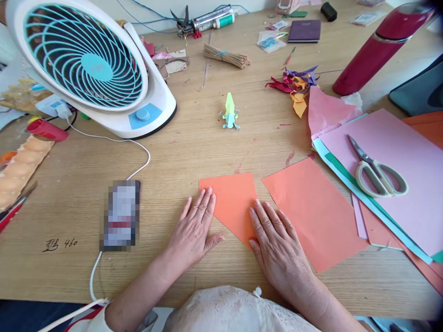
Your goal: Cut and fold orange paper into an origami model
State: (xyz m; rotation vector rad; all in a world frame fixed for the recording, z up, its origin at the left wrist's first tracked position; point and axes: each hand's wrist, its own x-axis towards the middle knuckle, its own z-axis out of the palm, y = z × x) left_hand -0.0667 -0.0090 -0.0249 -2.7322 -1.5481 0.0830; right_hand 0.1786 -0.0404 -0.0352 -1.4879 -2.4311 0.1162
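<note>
A folded piece of orange paper (235,198) lies on the wooden table in front of me, its lower left edge slanting. My left hand (197,226) rests flat with its fingertips on the paper's left side, thumb spread away. On the paper's lower right edge lie the fingers of my right hand (277,244), stretched out and palm down. To the right is a larger flat orange sheet (314,212), close beside the right hand. A small green and blue folded paper figure (230,113) stands farther back.
At the back left stands a white fan (161,103); a phone (121,214) with a cable lies left. Scissors (377,173) rest on stacked coloured paper (411,138) at right, near a red flask (374,60). Behind are folded scraps (297,87) and a stick bundle (226,56).
</note>
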